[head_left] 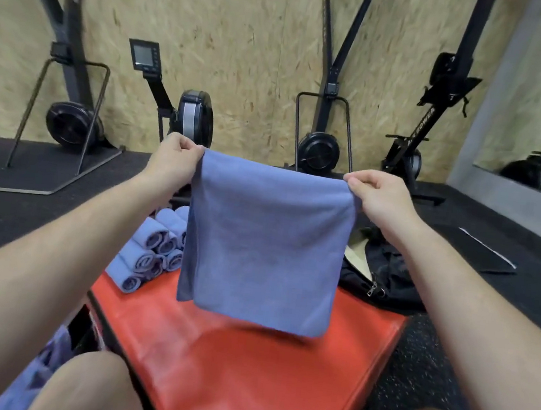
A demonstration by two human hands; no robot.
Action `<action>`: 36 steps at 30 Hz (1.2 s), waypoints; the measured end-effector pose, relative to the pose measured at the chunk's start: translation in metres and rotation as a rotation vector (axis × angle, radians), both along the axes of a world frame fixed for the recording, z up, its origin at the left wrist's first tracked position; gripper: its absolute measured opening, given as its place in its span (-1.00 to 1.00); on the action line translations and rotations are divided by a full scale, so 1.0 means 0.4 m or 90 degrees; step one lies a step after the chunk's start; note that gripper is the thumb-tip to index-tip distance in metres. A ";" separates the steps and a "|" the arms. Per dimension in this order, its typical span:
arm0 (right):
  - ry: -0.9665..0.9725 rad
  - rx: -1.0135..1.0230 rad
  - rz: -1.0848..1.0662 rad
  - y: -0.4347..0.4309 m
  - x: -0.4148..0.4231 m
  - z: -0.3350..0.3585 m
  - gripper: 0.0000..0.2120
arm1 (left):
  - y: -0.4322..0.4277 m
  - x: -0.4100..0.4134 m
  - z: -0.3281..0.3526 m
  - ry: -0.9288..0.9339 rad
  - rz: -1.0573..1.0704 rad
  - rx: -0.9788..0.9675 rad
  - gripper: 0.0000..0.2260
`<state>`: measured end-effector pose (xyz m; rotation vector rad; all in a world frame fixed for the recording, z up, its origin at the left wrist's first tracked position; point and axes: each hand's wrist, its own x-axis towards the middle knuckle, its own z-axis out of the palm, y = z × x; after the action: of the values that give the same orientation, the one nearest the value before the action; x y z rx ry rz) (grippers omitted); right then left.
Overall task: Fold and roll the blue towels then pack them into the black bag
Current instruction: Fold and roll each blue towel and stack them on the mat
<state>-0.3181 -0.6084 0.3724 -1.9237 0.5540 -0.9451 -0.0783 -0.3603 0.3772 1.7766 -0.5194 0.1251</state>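
While both arms reach forward at chest height, left hand (175, 157) and right hand (378, 193) each pinch a top corner of the soft blue folded towel (264, 251). It hangs flat between them above the red padded box (243, 370), lower edge clear of it, top edge running left to right. Rolled blue towels (152, 252) sit at the box's far left corner; black fabric bag (385, 278) lies at the far right, nearer the right hand.

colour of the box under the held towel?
Red, a plain padded box, clearest in the head view below the blue towel.
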 end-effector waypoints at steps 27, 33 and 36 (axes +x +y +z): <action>0.086 -0.059 -0.042 -0.053 0.033 -0.001 -0.85 | -0.051 0.017 -0.023 -0.115 -0.013 0.110 -0.84; 0.056 -0.153 -0.088 -0.106 0.073 -0.039 -0.85 | -0.083 0.079 -0.030 -0.207 -0.011 0.138 -0.87; 0.059 -0.117 -0.076 -0.105 0.063 -0.077 -0.87 | -0.076 0.070 -0.072 -0.160 -0.039 0.107 -0.88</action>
<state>-0.2928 -0.6505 0.3416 -2.1264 0.6622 -1.0157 -0.0505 -0.3907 0.3483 1.9176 -0.7833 0.2709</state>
